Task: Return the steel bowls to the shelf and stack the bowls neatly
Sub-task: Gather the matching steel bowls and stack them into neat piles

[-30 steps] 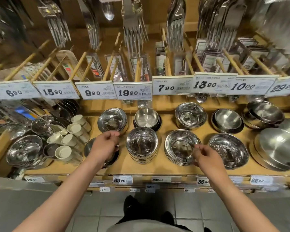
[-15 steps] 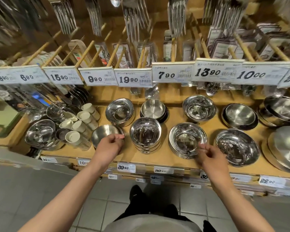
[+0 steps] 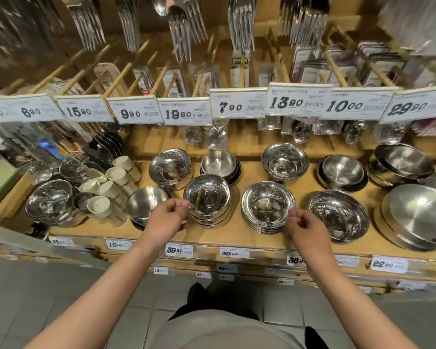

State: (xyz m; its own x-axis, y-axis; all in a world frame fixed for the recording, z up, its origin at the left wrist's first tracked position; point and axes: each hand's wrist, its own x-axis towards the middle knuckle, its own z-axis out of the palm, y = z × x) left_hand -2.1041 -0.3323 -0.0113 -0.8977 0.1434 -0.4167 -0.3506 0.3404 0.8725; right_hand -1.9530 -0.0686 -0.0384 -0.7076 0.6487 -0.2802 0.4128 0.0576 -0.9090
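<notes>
Head view: wooden shelf (image 3: 232, 235) carries the steel bowl stacks; deep stack (image 3: 208, 200) and shallow stack (image 3: 267, 206) sit front-centre. Left hand (image 3: 168, 217) and right hand (image 3: 303, 229) hover loosely curled, empty. Judged: final tidying; next, square a stack. Rim alignment hard to read.

Both bare forearms reach up from the bottom corners toward mid-frame, the left hand (image 3: 164, 217) and the right hand (image 3: 304, 229) level with each other, apart, fingers loosely curled, holding nothing.
</notes>
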